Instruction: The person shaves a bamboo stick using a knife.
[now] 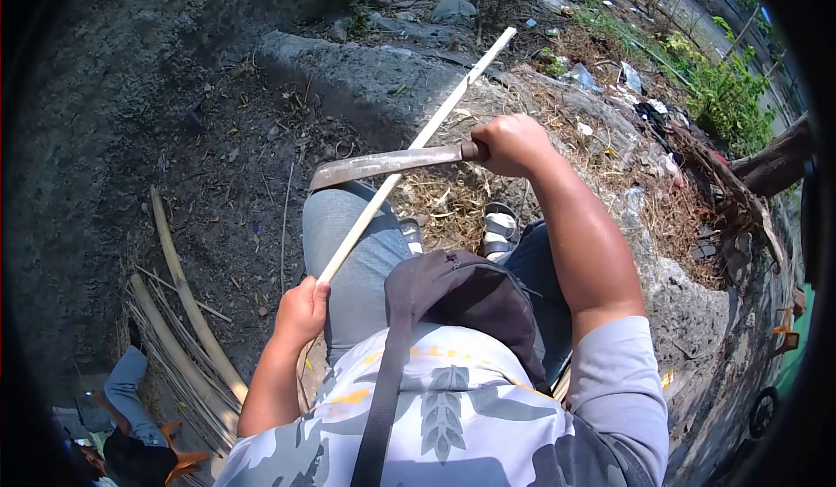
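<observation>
My left hand [302, 311] is closed round the near end of a long, pale wooden strip [421, 142], which slants up and away to the right over my left thigh. In my right hand [510, 146] is the dark handle of a machete [387, 167]. Its broad, worn blade points left and lies across the strip, its tip over my left knee. A dark bag [461, 300] with a shoulder strap rests on my lap.
Long curved wooden poles and thin sticks [187, 304] lie on the ground at the left. At the lower left a person [131, 409] sits on an orange chair. Rock [348, 73], dry straw and litter [629, 76] lie ahead, with a log [775, 161] at the right.
</observation>
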The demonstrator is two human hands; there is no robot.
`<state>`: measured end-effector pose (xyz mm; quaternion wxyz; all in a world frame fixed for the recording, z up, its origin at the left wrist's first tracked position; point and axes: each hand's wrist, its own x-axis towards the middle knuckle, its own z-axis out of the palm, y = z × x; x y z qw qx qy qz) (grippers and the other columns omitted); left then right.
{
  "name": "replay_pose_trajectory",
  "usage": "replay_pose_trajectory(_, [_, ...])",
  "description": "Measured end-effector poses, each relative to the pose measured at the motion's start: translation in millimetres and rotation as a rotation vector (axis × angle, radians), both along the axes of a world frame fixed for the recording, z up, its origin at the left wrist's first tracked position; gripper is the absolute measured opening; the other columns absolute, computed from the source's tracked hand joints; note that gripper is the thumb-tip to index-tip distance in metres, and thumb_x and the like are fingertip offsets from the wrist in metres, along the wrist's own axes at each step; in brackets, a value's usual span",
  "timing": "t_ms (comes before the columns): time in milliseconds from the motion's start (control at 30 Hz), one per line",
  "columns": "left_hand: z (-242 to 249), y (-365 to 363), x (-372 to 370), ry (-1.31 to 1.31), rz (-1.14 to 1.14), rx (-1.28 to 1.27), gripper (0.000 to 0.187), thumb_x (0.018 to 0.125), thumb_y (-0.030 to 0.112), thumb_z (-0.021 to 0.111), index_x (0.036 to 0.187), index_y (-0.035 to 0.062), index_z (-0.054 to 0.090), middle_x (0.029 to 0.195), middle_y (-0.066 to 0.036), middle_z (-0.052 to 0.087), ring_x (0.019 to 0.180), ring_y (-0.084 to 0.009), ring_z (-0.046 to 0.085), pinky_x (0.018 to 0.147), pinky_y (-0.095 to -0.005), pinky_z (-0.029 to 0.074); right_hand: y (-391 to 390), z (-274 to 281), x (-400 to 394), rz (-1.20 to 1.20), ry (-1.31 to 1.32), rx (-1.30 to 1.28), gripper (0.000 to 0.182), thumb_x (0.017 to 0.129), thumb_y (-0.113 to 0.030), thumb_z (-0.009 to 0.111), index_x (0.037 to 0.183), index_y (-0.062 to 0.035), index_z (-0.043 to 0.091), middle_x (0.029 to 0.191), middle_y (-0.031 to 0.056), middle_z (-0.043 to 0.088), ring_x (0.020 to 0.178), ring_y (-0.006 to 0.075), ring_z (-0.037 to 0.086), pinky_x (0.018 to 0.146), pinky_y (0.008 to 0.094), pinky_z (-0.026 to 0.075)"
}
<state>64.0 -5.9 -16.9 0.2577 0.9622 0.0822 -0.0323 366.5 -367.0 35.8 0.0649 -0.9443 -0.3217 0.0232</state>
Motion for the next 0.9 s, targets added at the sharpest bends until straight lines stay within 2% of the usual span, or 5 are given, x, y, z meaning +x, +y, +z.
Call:
replay_pose_trajectory(67, [-6.4,2.3,1.9,-0.019,-0.002,-0.027,0.043,0.108,0.038,0.051,0.083,0.0025,0.052,0.069,-0.026,0.059,0.070,-0.0515,0.060,0.061,-0.0566,0.045,-16.6,-8.3,13.8,-0.036,0.029,0.118,0.019,0.079,-0.030,0.078,0.087,-0.0141,0.072,0.083,0.0140,0.073,0.085,0.0383,0.071,0.074,0.0495,0.055])
replay_pose_trajectory(133, [-6.7,4.0,3.8,-0.025,-0.012,-0.038,0.043,0.108,0.038,0.051,0.083,0.0024,0.053,0.070,-0.026,0.060,0.070,-0.0517,0.061,0.061,-0.0569,0.045,-38.6,-24.8,33.0,-0.226,0.348,0.173,0.022,0.082,-0.035,0.076,0.090,-0.0136,0.075,0.089,0.0139,0.075,0.091,0.0349,0.073,0.080,0.0480,0.057])
replay_pose_trajectory(267, [-6.4,1.7,8.1,-0.004,-0.006,-0.041,0.044,0.108,0.039,0.050,0.083,0.0022,0.054,0.071,-0.027,0.061,0.071,-0.0518,0.061,0.061,-0.0571,0.045,-27.0,-26.2,22.3,-0.266,-0.052,-0.046,0.026,0.080,-0.033,0.081,0.094,-0.0128,0.074,0.090,0.0140,0.075,0.089,0.0376,0.072,0.079,0.0499,0.057])
replay_pose_trajectory(467, [-7.3,3.6,0.7,-0.008,0.007,-0.050,0.045,0.108,0.041,0.050,0.084,0.0028,0.054,0.071,-0.026,0.061,0.071,-0.0517,0.061,0.061,-0.0574,0.045,-33.7,-11.0,7.3,-0.202,0.088,0.046,0.028,0.081,-0.037,0.080,0.097,-0.0150,0.073,0.092,0.0140,0.075,0.091,0.0375,0.072,0.079,0.0500,0.057])
replay_pose_trajectory(900, [-10.4,-0.6,2.7,-0.046,0.019,-0.019,0.044,0.108,0.039,0.052,0.083,0.0028,0.052,0.070,-0.026,0.060,0.071,-0.0516,0.061,0.061,-0.0567,0.045,10.0,-10.8,-9.4,0.173,-0.060,0.059,0.017,0.078,-0.026,0.075,0.083,-0.0128,0.065,0.079,0.0135,0.071,0.080,0.0373,0.072,0.072,0.0498,0.057])
